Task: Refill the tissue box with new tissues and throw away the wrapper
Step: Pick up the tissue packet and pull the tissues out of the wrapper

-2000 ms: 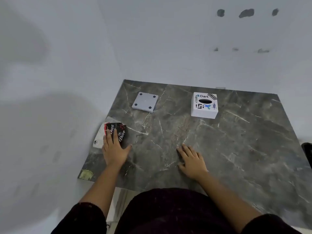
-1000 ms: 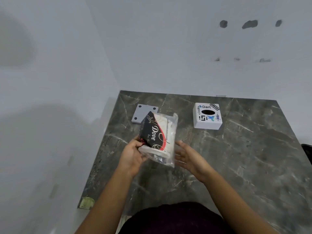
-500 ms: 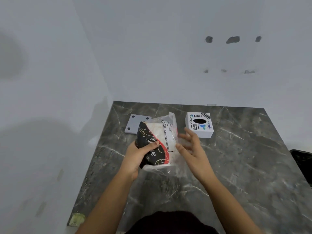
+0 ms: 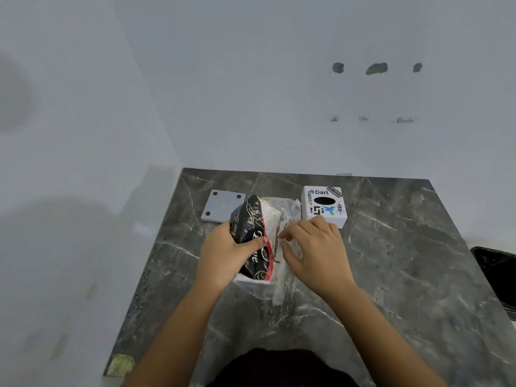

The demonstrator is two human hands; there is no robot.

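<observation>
The person holds the tissue pack (image 4: 261, 241) up over the middle of the dark marble table (image 4: 391, 275), tilted so its white printed side faces them. The left hand (image 4: 226, 255) is wrapped round the black-and-red end, thumb pressed across the front, which looks meant to steady the pack while the other hand works. The right hand (image 4: 315, 247) has its fingers curled together, fingertips pinching at the clear plastic near the label, most likely hunting for a seam or flap to tear open. Loose wrapper hangs below the pack, just above the table.

The white tissue box (image 4: 324, 205) with stickers round its oval slot sits at the far side, just beyond the right hand's knuckles, upright and closed on top. To the far left lies a flat grey square plate (image 4: 223, 206) with four dark dots, partly hidden behind the pack; it may be the box's bottom panel, though I cannot be sure. A black bin (image 4: 497, 269) shows at the right edge, off the table, a likely home for the wrapper. Nothing lies between pack and box, so the way is clear once the plastic gives.
</observation>
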